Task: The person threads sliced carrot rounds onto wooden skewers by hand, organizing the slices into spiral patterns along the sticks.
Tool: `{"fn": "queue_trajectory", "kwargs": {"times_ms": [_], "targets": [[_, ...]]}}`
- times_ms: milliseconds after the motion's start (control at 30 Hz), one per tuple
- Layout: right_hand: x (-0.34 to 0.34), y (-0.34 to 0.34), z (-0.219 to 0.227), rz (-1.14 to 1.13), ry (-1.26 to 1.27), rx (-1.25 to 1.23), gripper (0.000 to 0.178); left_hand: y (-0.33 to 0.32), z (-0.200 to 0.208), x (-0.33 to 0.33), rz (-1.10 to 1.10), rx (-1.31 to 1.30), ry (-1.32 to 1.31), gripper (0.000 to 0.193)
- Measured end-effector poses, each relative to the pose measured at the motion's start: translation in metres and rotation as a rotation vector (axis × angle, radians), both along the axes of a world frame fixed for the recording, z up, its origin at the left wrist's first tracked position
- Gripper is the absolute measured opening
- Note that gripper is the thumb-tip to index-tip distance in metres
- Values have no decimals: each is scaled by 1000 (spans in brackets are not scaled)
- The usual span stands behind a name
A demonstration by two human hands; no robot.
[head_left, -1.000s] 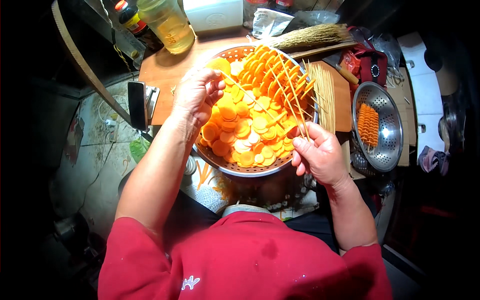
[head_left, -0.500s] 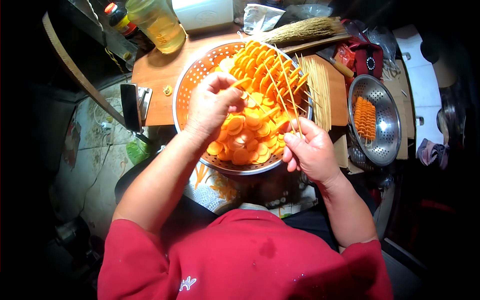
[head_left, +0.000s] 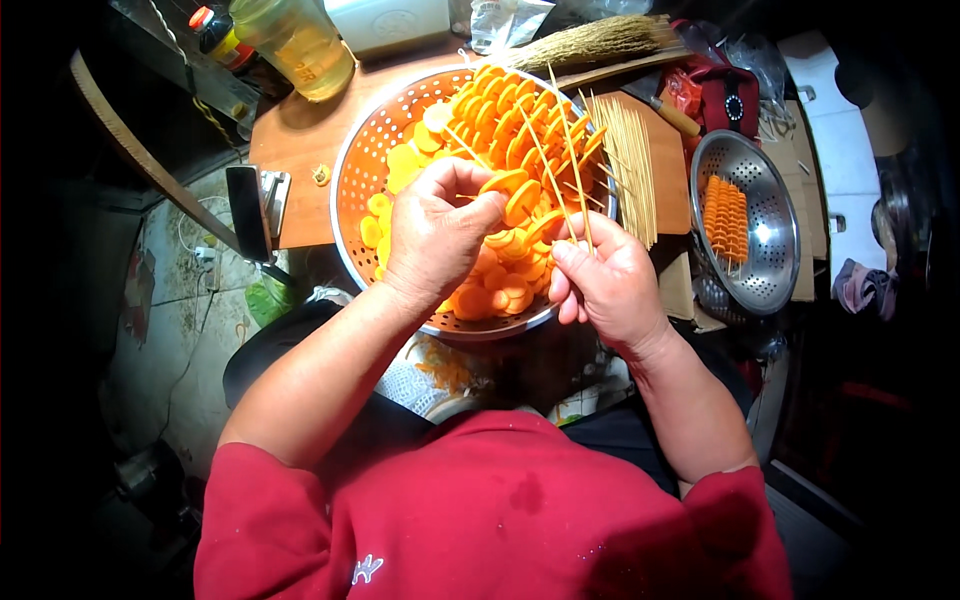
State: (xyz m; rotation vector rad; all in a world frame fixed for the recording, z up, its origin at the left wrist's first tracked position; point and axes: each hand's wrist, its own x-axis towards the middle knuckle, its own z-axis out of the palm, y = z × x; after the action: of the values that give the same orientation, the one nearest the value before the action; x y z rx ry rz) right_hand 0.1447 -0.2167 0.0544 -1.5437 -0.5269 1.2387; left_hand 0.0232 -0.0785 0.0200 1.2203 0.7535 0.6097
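Observation:
A large colander [head_left: 345, 215] holds a heap of round orange carrot slices [head_left: 483, 285]. Along its far right side lie carrot slices threaded in rows on skewers [head_left: 515, 115]. My left hand [head_left: 440, 225] is over the colander, its thumb and fingers pinched at the edge of a carrot slice [head_left: 505, 182]; other slices sit close beside it. My right hand [head_left: 610, 285] is closed round thin bamboo skewers [head_left: 575, 190], two of which point up and away from the fingers. The palm side of both hands is hidden.
Loose bamboo skewers [head_left: 628, 165] lie right of the colander on the wooden table [head_left: 290, 205]. A metal colander [head_left: 765, 255] farther right holds finished carrot skewers [head_left: 727, 222]. Behind are a straw brush [head_left: 590, 45], a jug [head_left: 300, 55] and a bottle [head_left: 232, 45]. A phone [head_left: 248, 212] stands at left.
My left hand has come down and toward my right hand, with the pinched carrot slice now nearer the skewers. My right hand keeps its hold. The whole view has shifted slightly.

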Motion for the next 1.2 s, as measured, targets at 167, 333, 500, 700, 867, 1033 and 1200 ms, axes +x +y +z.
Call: {"fn": "queue_trajectory", "kwargs": {"times_ms": [167,333,500,700,867,1033,1200], "targets": [[-1,0,0,3,3,-1,13,1,3,-1,3,50,46,11],[-4,1,1,4,4,2,14,2,-1,2,64,129,5,10],[-2,2,3,5,95,-16,15,3,5,3,88,126,59,10],[-2,0,1,0,138,1,13,5,5,2,101,56,-4,11],[-2,1,-1,-6,124,-9,13,5,1,3,89,58,-6,11],[-3,5,-1,-36,103,-28,11,2,0,3,75,45,-13,10],[-4,7,1,-45,109,-27,9,5,-1,3,64,61,8,14]]}}
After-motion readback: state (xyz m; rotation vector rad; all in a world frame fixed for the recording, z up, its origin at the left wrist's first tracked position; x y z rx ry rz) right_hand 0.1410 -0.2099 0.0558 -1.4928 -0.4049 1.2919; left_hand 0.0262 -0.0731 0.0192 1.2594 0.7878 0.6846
